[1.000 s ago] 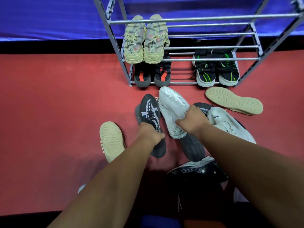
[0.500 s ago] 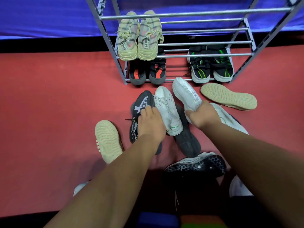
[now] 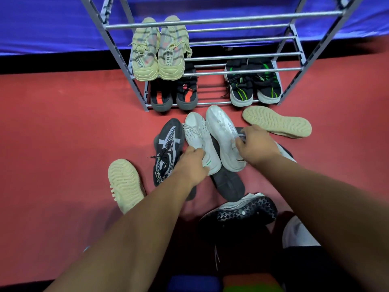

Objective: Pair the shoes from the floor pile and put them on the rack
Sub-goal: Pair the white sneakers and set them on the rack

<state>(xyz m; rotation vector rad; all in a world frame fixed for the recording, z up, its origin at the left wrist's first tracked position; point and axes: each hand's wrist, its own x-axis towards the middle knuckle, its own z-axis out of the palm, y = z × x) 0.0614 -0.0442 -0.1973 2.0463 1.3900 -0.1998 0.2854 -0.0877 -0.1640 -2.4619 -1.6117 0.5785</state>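
Note:
Two white sneakers lie side by side on the red floor in front of the metal rack [image 3: 137, 89]. My left hand [image 3: 192, 165] grips the heel of the left white sneaker [image 3: 197, 133], which is upright with laces showing. My right hand [image 3: 255, 146] holds the right white sneaker [image 3: 223, 129], turned on its side. A grey sneaker [image 3: 166, 152] lies just left of them, another dark shoe [image 3: 228, 184] under them. The rack holds a yellow striped pair [image 3: 159, 57], a black-and-orange pair [image 3: 174, 95] and a black-and-green pair [image 3: 253, 85].
Two beige shoes lie sole up, one at the left [image 3: 125, 184] and one at the right [image 3: 276, 122]. A black studded sole [image 3: 246, 211] lies close to me, and a white shoe [image 3: 296, 232] at the lower right. Blue cloth hangs behind the rack.
My left hand left the grey sneaker and took the left white sneaker's heel. My right hand carried the other white sneaker right and set it beside the first.

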